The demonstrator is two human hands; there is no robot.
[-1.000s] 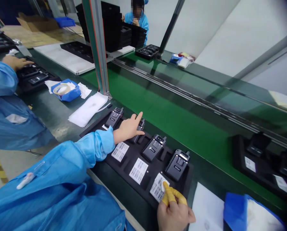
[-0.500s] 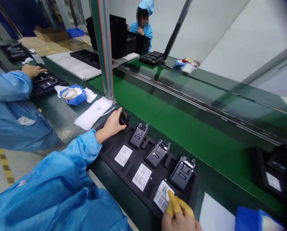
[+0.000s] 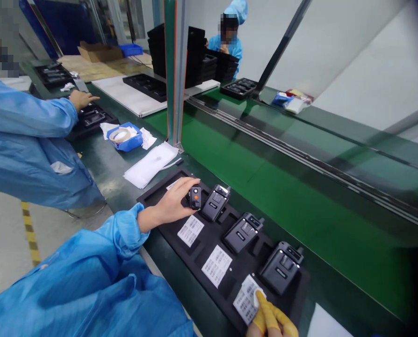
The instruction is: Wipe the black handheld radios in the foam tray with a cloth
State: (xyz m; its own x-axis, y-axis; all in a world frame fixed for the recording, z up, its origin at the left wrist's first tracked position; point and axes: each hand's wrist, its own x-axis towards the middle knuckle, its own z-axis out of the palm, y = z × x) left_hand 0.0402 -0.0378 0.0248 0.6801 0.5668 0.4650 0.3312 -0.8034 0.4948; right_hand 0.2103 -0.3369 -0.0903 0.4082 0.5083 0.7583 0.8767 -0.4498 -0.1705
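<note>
My left hand [image 3: 174, 202] is closed around a black handheld radio [image 3: 195, 197], its side with an orange button facing me. I hold it over the far-left part of a black foam tray [image 3: 198, 255]. In the tray sit three more radios, the nearest radio [image 3: 282, 267] close to my right hand. Sheets of white barcode labels [image 3: 217, 266] lie in the tray's front recesses. My right hand [image 3: 274, 320], with yellow finger covers, pinches a small white wipe [image 3: 258, 296] against the nearest label sheet [image 3: 246, 299]. The frame's bottom edge cuts off part of this hand.
A metal post [image 3: 176, 75] rises beyond the tray, beside a green conveyor belt [image 3: 265, 173]. White sheets [image 3: 151, 164] and a blue box with tape [image 3: 126, 138] lie to the left. A co-worker's arm [image 3: 54, 105] reaches over another tray; a second person [image 3: 230, 44] sits behind stacked trays.
My left hand has brought its radio from the tray's far edge toward me and turned it side-on. My right hand keeps its pinch at the label sheet. The whole view has shifted.
</note>
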